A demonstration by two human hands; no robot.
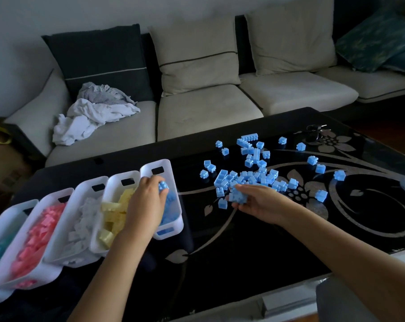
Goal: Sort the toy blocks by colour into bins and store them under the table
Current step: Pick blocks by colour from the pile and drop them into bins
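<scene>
the left hand [150, 196] pinches a blue block [163, 185] over the blue-block bin [178, 225]. the right hand [257, 202] curls around a handful of blue blocks [237, 195] beside the loose pile [254, 176] on the black table [243, 256].

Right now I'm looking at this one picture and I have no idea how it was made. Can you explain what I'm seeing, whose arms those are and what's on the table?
There is no machine here. A person wears a camera on the head, so this single picture looks forward and down at their own two arms. In front of them is a dark table, with a sofa behind it. At the table's left end, five white bins stand in a row, holding teal, pink, white, yellow and blue blocks. Loose blue blocks lie scattered in the middle. The left hand holds a blue block over the blue bin. The right hand grips a clump of blue blocks at the near edge of the pile.
</scene>
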